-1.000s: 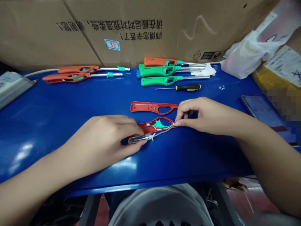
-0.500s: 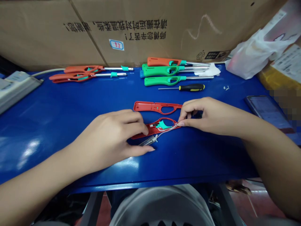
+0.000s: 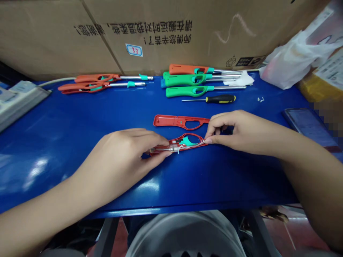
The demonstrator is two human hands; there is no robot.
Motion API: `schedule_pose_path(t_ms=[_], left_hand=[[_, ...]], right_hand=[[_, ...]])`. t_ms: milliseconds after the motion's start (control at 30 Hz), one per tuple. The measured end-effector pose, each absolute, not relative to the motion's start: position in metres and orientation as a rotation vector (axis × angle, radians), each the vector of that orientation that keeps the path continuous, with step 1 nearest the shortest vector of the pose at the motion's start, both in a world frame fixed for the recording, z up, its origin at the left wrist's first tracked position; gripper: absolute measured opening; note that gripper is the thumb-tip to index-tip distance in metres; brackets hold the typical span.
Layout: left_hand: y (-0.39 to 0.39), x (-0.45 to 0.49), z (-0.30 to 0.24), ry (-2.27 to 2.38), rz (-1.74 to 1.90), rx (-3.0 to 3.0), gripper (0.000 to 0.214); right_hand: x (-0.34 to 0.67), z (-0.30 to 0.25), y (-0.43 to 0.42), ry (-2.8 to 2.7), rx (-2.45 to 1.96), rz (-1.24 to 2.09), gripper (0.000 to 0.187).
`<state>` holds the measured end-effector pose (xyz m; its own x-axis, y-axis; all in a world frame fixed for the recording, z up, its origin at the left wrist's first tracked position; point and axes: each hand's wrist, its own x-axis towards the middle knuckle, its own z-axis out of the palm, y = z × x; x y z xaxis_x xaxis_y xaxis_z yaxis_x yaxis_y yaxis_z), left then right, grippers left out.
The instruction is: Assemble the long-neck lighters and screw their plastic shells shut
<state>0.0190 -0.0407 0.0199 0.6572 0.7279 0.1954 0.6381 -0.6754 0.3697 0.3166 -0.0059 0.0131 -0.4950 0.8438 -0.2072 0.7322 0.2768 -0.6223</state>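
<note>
Through the head camera I see the near red shell half (image 3: 189,147) lying open side up in the middle of the blue table (image 3: 93,114), between my two hands. My left hand (image 3: 125,151) holds a clear tube (image 3: 167,148) between thumb and fingers, over the left part of that shell; I judge it is kept level so its line runs with the handle's length. Whether the tube touches the shell floor I cannot tell. My right hand (image 3: 233,128) has thumb and forefinger pinched narrow on the white wires (image 3: 200,143) at the shell's right tip, probably to stop them springing out; whether the pinch takes in the shell's edge too, I cannot tell.

The near half works as a shallow tray: a teal trigger (image 3: 187,141) sits in it beside the finger loop, with the wires passing along its near side. Just beyond lies the far red shell half (image 3: 167,120), also hollow side up, its right end partly behind my right fingers.

At far right a white plastic bag (image 3: 286,64) holds something pinkish, too veiled to name. The cardboard box (image 3: 160,10) along the far side shows me only its printed wall, so its contents are hidden.
</note>
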Motion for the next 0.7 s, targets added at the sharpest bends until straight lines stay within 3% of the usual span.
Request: schedule_pose_path(t_ms=[700], left_hand=[[-0.023, 0.021, 0.006, 1.151, 0.388, 2.304, 0.010]], right_hand=[[0.314, 0.013, -0.008, -2.320, -1.519, 1.087, 0.016]])
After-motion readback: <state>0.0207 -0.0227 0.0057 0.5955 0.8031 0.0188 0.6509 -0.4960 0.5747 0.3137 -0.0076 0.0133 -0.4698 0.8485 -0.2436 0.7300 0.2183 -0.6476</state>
